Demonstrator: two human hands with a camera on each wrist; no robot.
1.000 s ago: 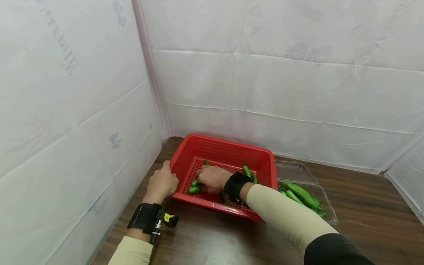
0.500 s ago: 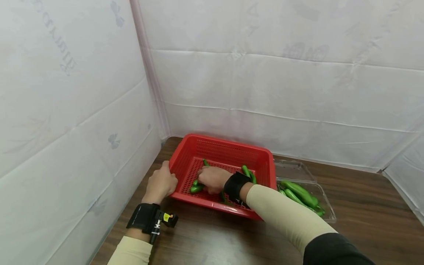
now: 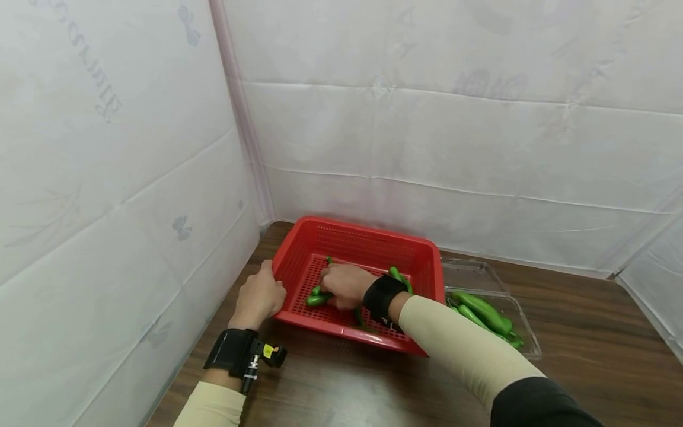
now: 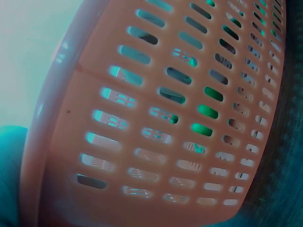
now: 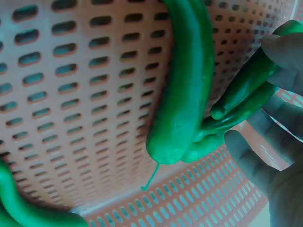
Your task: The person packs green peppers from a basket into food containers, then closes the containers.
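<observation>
Inside the red basket (image 3: 368,243) on the worktop (image 3: 587,332), the right hand (image 3: 345,286) curls its fingers (image 5: 246,156) around green peppers (image 5: 236,106), while the left hand (image 3: 259,296) grips the basket's near-left rim.

Two bare hands, left hand (image 3: 259,296) and right hand (image 3: 345,285), each wrist bound by a broad black strap, the left strap carrying a small black camera unit with a yellow label, close-fitting beige sleeves on both forearms — the right upper arm overlaid by dark, near-black fabric.
</observation>
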